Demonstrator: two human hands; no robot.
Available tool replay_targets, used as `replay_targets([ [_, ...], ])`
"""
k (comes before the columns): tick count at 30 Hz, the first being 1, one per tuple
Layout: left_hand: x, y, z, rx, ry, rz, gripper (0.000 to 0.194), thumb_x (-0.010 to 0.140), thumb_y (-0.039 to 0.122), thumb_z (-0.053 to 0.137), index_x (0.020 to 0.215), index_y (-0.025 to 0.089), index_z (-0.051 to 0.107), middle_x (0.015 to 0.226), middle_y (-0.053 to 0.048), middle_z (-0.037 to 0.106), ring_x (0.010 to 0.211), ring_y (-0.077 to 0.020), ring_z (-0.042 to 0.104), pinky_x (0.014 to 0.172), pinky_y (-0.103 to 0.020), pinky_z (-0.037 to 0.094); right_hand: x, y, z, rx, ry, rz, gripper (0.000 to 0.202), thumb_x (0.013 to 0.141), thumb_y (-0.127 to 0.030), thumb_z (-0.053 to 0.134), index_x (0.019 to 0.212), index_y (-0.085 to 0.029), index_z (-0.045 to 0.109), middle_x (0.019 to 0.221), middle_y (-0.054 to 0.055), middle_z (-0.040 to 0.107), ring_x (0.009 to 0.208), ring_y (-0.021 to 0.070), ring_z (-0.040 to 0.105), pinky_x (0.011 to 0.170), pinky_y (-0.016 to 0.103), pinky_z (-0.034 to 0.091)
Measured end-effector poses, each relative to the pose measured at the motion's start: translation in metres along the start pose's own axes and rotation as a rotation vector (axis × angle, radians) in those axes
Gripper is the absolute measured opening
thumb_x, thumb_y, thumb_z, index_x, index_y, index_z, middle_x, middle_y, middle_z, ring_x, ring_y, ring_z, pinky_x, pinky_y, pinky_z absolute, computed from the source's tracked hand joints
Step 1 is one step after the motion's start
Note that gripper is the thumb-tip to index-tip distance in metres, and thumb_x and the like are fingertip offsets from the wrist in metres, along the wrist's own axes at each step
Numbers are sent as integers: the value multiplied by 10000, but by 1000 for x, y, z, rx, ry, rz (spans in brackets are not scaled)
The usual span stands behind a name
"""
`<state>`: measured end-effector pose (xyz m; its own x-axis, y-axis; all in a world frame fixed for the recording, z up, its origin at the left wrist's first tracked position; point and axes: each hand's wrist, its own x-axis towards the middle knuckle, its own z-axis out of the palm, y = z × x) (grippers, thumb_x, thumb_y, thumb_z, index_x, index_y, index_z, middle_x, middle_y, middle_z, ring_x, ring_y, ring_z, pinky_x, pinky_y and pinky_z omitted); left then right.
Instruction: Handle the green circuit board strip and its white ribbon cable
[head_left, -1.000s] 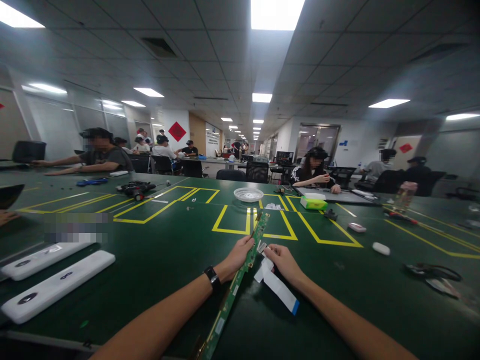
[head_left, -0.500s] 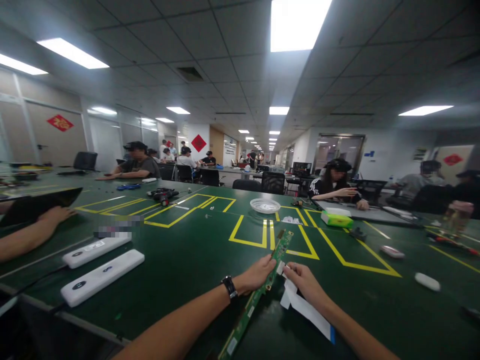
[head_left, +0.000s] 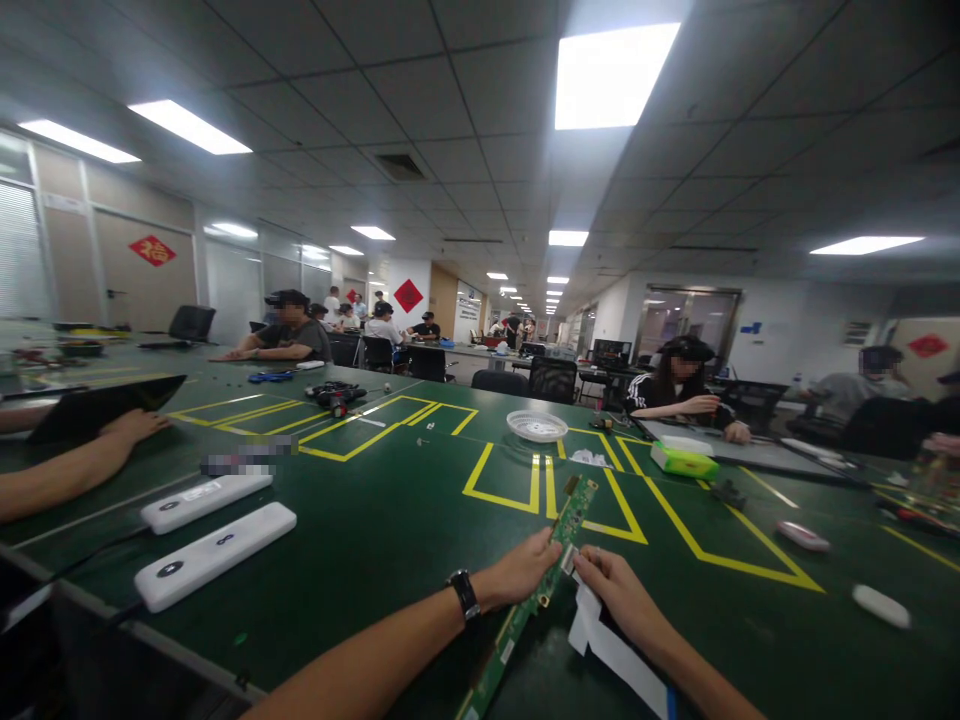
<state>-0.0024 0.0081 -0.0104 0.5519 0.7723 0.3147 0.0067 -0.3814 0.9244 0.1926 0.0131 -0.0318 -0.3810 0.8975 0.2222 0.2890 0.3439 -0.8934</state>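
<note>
A long, narrow green circuit board (head_left: pixel 513 632) slants up from the bottom edge, held near its upper part by my left hand (head_left: pixel 527 566), which has a black watch at the wrist. Close to its right side, my right hand (head_left: pixel 611 585) pinches a white ribbon cable (head_left: pixel 626 655) near the end that meets the board. The cable hangs folded below my fingers and has a blue end at the bottom. Whether the cable end is seated in the board is too small to tell.
Two white power strips (head_left: pixel 217 556) lie at left, beside another person's forearms and a dark laptop (head_left: pixel 105 408). Ahead are a white basket (head_left: pixel 537 427), yellow tape outlines and a green box (head_left: pixel 684 459). People sit across the table.
The view has shifted slightly, so the scene sits a little lower and further right. Both hands keep their hold on the board and the cable.
</note>
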Motion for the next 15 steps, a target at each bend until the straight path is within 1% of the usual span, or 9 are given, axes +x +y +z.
replay_targets([
  [4, 1, -3, -1, -22, -4, -13, 461, 920, 490, 416, 1179, 136, 561, 1036, -67, 607, 978, -201, 537, 899, -333, 411, 0, -3, -2, -39, -18, -14, 435, 857, -577, 487, 704, -172, 534, 652, -11, 497, 613, 142, 447, 566, 251, 354],
  [10, 2, -4, -2, -82, -82, -48, 452, 902, 492, 454, 1152, 136, 575, 981, -59, 613, 911, -184, 542, 846, -313, 431, -1, -6, -4, -30, -44, 5, 425, 859, -569, 491, 714, -171, 528, 677, -12, 505, 636, 145, 457, 588, 253, 370],
  [15, 3, -8, -3, -64, -72, -44, 479, 896, 524, 447, 1144, 134, 572, 1005, -64, 607, 921, -179, 540, 844, -295, 430, 1, -4, -6, -60, -36, 5, 452, 853, -594, 480, 714, -169, 541, 681, -7, 518, 653, 151, 471, 607, 256, 385],
])
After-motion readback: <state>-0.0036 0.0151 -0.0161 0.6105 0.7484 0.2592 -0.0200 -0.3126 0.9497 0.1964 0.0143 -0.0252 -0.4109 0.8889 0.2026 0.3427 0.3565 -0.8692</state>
